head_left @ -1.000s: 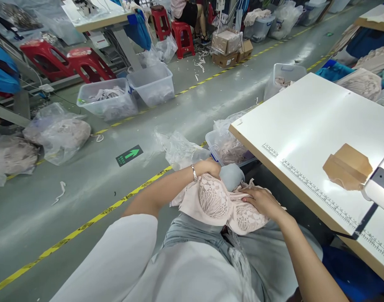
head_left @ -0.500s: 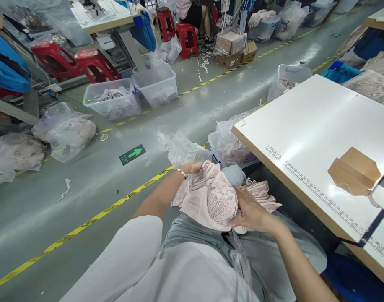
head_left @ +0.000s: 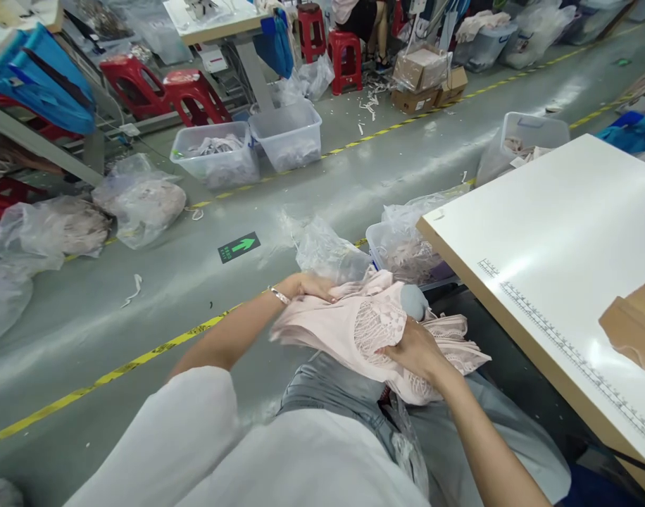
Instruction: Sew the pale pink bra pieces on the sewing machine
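Lower centre of the frame: the left hand (head_left: 312, 286), pinching fabric, has swung a lace bra's (head_left: 348, 320) side panel outward, now smoother; the right hand (head_left: 418, 347) pinches one cup.

Bra (head_left: 365, 339): pale pink, partly folded
Cup (head_left: 374, 327): rounded, patterned lace outward
Side cloth (head_left: 318, 318): smoother, stretched away from the bench (head_left: 555, 225), its outer end blurred
Place: left of the bench, near its edge

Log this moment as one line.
left hand: touching pale pink lace garment | right hand: holding it by lace cup | white tabletop: to the right
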`<move>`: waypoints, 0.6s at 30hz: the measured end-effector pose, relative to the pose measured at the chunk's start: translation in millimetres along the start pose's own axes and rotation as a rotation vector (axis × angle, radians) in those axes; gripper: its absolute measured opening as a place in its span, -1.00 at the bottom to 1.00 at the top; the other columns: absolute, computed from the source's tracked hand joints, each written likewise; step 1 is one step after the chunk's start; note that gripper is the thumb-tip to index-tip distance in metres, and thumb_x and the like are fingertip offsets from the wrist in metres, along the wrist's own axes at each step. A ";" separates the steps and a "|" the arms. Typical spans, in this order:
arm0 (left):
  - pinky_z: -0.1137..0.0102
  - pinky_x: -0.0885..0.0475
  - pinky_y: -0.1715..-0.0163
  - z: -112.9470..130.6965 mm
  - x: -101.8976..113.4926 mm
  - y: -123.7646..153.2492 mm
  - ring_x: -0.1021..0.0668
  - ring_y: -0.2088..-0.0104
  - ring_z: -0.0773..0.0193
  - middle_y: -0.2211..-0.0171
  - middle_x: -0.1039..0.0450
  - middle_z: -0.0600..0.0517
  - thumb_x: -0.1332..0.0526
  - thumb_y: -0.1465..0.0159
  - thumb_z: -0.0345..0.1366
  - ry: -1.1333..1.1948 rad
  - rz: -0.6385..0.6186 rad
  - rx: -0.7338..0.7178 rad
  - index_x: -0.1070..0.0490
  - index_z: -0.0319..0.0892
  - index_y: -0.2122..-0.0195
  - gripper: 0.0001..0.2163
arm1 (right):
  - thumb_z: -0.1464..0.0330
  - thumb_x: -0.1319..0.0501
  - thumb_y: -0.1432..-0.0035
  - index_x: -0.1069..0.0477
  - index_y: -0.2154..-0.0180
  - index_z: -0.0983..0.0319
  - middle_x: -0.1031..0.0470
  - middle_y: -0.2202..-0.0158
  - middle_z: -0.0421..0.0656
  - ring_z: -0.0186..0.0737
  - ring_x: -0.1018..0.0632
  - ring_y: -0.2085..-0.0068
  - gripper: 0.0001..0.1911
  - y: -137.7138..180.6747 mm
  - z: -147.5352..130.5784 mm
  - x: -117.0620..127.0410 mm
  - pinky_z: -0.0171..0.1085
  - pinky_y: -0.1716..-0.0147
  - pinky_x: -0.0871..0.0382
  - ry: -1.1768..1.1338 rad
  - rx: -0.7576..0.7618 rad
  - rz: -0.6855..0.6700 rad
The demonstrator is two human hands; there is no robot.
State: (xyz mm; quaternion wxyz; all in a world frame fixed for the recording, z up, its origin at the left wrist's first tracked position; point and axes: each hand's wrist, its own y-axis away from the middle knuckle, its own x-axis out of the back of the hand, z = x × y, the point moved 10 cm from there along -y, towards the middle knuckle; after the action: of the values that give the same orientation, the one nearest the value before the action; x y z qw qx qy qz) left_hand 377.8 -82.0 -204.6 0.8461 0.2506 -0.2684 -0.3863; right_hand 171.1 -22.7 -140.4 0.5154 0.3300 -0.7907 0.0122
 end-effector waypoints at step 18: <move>0.03 -0.40 -0.05 6.5 104.5 -141.1 -0.44 -0.08 0.04 -0.15 -0.31 -0.16 -0.21 -0.34 -0.18 -0.613 0.502 0.349 -0.31 -0.22 -0.14 -0.61 | 0.05 -0.10 -0.19 -0.31 -0.20 0.20 -0.53 0.00 0.12 0.22 -0.52 -0.05 -0.38 7.8 9.3 12.3 0.10 0.01 -0.42 0.093 -0.055 -0.010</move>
State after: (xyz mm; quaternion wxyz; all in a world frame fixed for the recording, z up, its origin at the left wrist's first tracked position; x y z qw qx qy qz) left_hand 358.7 -247.1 -261.8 0.7400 0.1907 -0.6211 -0.1737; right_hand 156.4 -26.2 -132.2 0.5605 0.3190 -0.7643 0.0032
